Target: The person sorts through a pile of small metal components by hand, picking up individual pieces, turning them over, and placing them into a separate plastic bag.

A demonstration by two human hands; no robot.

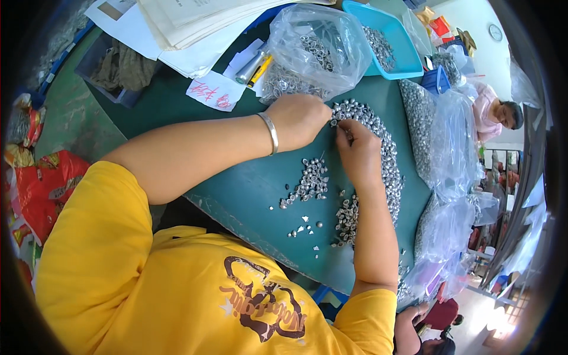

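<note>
Dark green sheeting covers the worktable (242, 195), which sits in a busy, cluttered room; reckoning the clock from the worker's right hand, a co-worker in a pink top (486, 105) is between two and three. Across that surface curves a long heap of small, shiny silver-coloured metal pieces (391, 160), running from twelve o'clock round to about five. At its upper end the bare right hand (360, 152) bends over with thumb and forefinger drawn narrowly together; I can't tell whether anything is pinched there. Toward ten o'clock, the left hand (299, 121), a silver metal bangle (273, 133) at its wrist, is curled nearly into a fist, fingertips at the edge of the heap, and its grip is hidden from me too. A smaller cluster of hollow silver-coloured pieces (310, 179) lies at eight, with tiny white flakes (304, 228) at seven. Toward eleven slumps a clear plastic bag of silver-coloured parts (349, 50); a bright blue rectangular plastic basket (405, 72) stands between twelve and one, and a bulging clear bag (417, 127) leans at three. White paper with red handwriting (208, 94) lies near ten.
</note>
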